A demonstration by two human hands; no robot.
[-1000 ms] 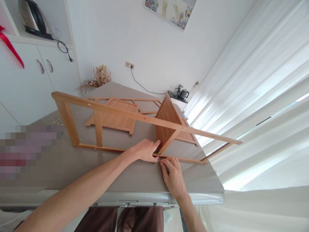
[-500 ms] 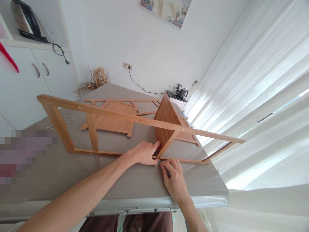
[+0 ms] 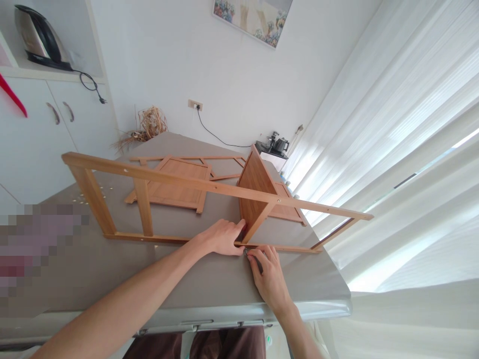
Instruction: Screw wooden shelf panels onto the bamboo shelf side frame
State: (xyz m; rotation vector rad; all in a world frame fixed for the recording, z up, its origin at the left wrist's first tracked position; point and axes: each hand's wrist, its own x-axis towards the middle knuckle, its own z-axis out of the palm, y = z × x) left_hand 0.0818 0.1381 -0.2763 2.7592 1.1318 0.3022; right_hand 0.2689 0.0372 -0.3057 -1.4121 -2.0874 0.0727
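Note:
A wooden ladder-like side frame (image 3: 175, 178) stands on its long edge across the table. A wooden shelf panel (image 3: 256, 174) meets it upright at a crossbar (image 3: 258, 224). My left hand (image 3: 225, 237) grips the frame's lower rail where that crossbar joins, thumb on the inner side and fingers on the near side. Just right of it, my right hand (image 3: 267, 271) pinches a small metal piece (image 3: 246, 252) against the near face of the lower rail. Its exact kind is too small to make out, and the fingertips partly cover it.
Behind the frame lie another wooden panel (image 3: 175, 182), a second slatted frame (image 3: 224, 176) and a further panel (image 3: 286, 212). Small bits (image 3: 84, 196) are scattered on the grey table (image 3: 194, 289) at left. White curtains (image 3: 407, 214) hang along the right side.
Both hands keep the same hold at the joint. The view has shifted slightly, and the frame's right end appears a little further left.

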